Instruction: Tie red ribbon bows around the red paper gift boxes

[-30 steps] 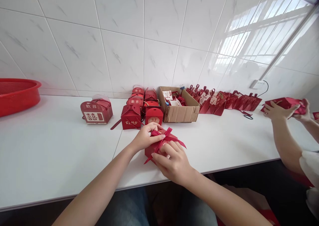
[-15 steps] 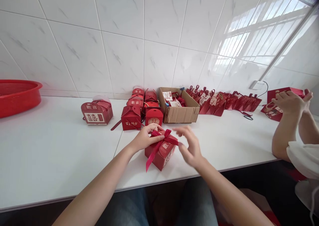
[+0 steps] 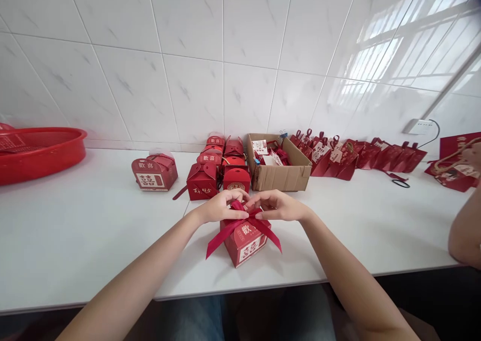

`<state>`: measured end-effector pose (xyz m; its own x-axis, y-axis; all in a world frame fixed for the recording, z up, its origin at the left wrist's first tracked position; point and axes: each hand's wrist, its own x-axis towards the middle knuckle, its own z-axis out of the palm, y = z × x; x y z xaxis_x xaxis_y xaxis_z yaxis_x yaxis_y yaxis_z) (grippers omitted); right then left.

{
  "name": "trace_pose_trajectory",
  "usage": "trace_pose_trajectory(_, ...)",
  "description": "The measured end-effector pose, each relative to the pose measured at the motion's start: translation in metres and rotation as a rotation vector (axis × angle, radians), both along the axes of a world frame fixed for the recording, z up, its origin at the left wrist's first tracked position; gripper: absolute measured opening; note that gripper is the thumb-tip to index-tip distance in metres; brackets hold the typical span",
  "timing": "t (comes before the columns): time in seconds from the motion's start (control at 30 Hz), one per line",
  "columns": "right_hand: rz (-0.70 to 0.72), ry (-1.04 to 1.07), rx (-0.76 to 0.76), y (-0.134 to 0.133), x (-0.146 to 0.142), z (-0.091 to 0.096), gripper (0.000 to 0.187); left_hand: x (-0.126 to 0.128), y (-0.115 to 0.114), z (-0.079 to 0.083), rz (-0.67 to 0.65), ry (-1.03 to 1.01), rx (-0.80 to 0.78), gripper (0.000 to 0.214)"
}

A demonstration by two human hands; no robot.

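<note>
A red gift box (image 3: pixel 240 241) with white-and-red lettered panels stands on the white table in front of me. Tied across its top is a dark red ribbon (image 3: pixel 265 228) in a bow, its two tails hanging down left and right. My left hand (image 3: pixel 224 206) pinches the left side of the bow between thumb and fingers. On the other side my right hand (image 3: pixel 276 205) is closed on the bow's right part, thumb near the knot. The fingers hide the back of the box and part of the loops.
Behind the box are several red gift boxes (image 3: pixel 202 182) in rows and a cardboard box (image 3: pixel 280 177) of red items. Another gift box (image 3: pixel 155 173) sits left, near a red plastic basket (image 3: pixel 45 160). Red bags (image 3: pixel 341 163) line the wall; a co-worker's arm (image 3: pixel 466 226) is at right.
My right hand has come in from the right and taken hold of the bow. The box has turned so its front faces me more, and the ribbon tails now spread to both sides.
</note>
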<state>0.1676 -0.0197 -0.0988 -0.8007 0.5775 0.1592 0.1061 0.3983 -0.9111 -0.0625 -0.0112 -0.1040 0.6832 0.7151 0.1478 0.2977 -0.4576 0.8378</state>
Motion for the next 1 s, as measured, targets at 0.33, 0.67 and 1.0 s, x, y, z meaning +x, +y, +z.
trace_pose_trajectory(0.33, 0.116, 0.330, -0.222, 0.012, -0.008, -0.027, 0.012, 0.003, -0.010, -0.006, -0.016, -0.113, -0.105, 0.020)
trace_pose_trajectory(0.67, -0.168, 0.291, 0.131, -0.004, -0.011, -0.023, 0.026, 0.005, -0.018, -0.009, 0.031, -0.132, -0.139, 0.020)
trace_pose_trajectory(1.0, -0.113, 0.279, 0.009, -0.011, -0.002, -0.024, 0.029, 0.002, -0.019, -0.007, 0.061, -0.114, -0.125, 0.022)
